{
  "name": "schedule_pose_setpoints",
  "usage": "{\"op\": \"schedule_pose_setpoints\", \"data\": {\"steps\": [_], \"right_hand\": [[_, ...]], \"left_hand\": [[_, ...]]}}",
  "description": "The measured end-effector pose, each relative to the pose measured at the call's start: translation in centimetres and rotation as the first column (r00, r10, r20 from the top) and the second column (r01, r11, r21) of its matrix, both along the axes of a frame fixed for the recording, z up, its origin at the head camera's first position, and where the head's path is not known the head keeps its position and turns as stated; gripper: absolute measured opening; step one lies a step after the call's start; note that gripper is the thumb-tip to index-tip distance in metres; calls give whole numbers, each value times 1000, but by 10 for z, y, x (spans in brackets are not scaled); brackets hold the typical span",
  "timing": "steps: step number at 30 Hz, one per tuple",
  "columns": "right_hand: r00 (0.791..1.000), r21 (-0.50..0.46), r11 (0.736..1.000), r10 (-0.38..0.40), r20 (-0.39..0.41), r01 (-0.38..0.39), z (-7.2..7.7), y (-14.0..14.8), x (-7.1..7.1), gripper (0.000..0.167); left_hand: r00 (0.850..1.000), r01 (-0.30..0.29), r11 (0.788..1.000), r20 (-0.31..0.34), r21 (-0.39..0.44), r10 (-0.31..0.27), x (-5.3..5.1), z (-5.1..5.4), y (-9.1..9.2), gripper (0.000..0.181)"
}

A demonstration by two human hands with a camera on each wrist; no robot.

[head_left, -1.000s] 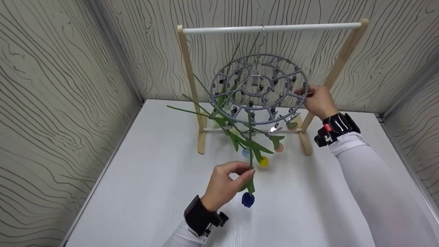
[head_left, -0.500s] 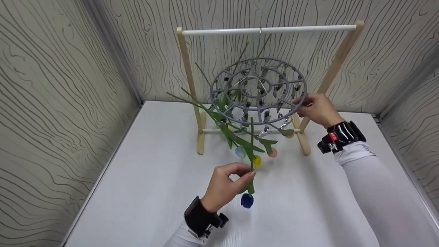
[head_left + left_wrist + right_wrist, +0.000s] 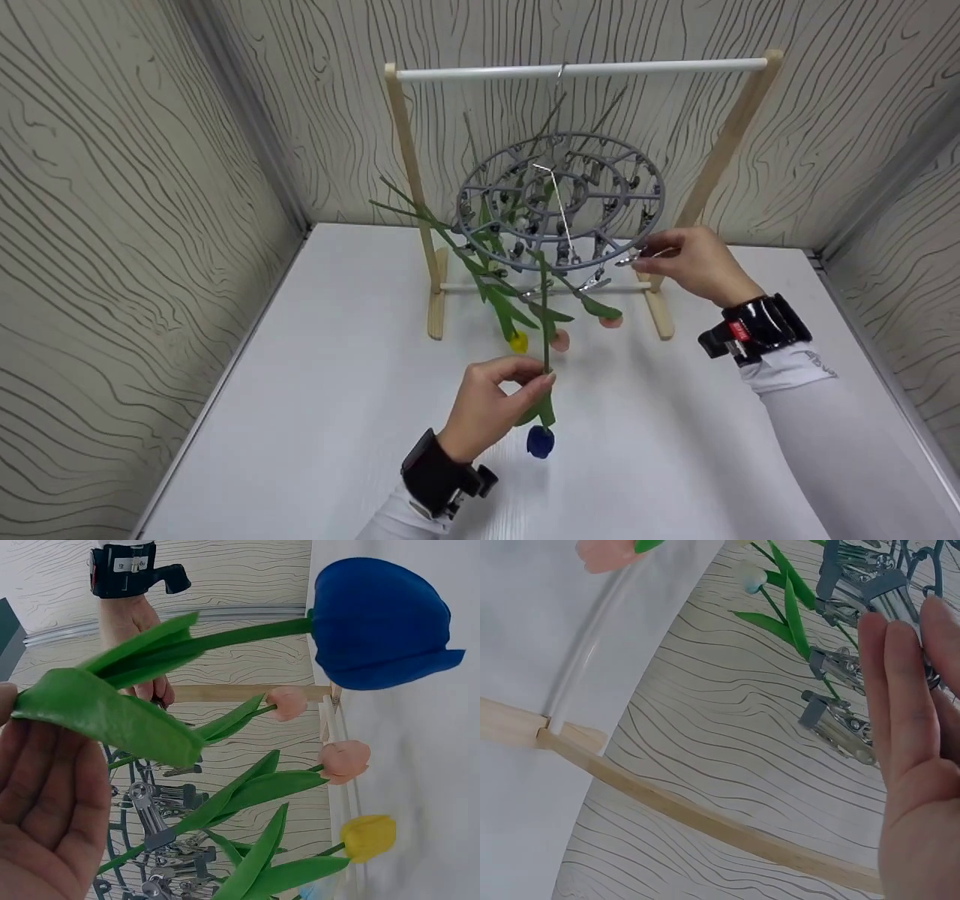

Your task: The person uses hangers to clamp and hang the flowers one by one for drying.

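Note:
My left hand [image 3: 491,405] pinches the green stem of a blue tulip [image 3: 540,442], which hangs head down in front of a round grey clip hanger [image 3: 564,268]. The stem's cut end reaches up near the hanger's front rim, but whether it touches cannot be told. At the hanger's right front, my right hand [image 3: 697,262] pinches a metal clip [image 3: 896,596] between thumb and fingers. Other tulips hang upside down from clips: a yellow tulip [image 3: 518,342], a pink tulip [image 3: 559,340] and another pink tulip [image 3: 611,321]. Large in the left wrist view is the blue flower.
A wooden stand with a white top bar [image 3: 480,73] carries the hanger by its hook. Its feet [image 3: 436,315] rest on a white table [image 3: 300,420]. Several long stems stick out left and behind the ring. Patterned walls [image 3: 150,225] enclose the table on three sides.
The hanger has turned, carrying the yellow and pink tulips leftward. My right hand has come lower and nearer along the rim. The left hand and blue tulip have barely moved.

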State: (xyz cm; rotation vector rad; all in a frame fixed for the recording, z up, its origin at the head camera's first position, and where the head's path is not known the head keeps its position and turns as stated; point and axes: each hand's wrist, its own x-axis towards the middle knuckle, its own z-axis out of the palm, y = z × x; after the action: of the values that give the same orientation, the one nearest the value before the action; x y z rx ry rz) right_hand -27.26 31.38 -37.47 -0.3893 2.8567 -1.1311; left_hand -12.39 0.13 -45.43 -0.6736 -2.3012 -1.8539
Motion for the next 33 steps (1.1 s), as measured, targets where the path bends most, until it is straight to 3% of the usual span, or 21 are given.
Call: {"op": "schedule_pose_setpoints", "data": {"steps": [13, 17, 26, 33], "right_hand": [[980, 27, 997, 70, -189, -66, -10, -20, 33, 24], [973, -7, 996, 84, -215, -88, -10, -32, 43, 22], [971, -98, 988, 96, -221, -120, -14, -58, 60, 16], [983, -174, 978, 91, -161, -119, -17, -76, 67, 17]], "left_hand": [[1000, -20, 1000, -2, 0, 20, -7, -3, -3, 16], [999, -41, 999, -2, 20, 41, -12, -5, -4, 17], [994, -102, 994, 40, 41, 100, -24, -9, -3, 19], [992, -121, 992, 34, 39, 120, -36, -11, -2, 21]]}}
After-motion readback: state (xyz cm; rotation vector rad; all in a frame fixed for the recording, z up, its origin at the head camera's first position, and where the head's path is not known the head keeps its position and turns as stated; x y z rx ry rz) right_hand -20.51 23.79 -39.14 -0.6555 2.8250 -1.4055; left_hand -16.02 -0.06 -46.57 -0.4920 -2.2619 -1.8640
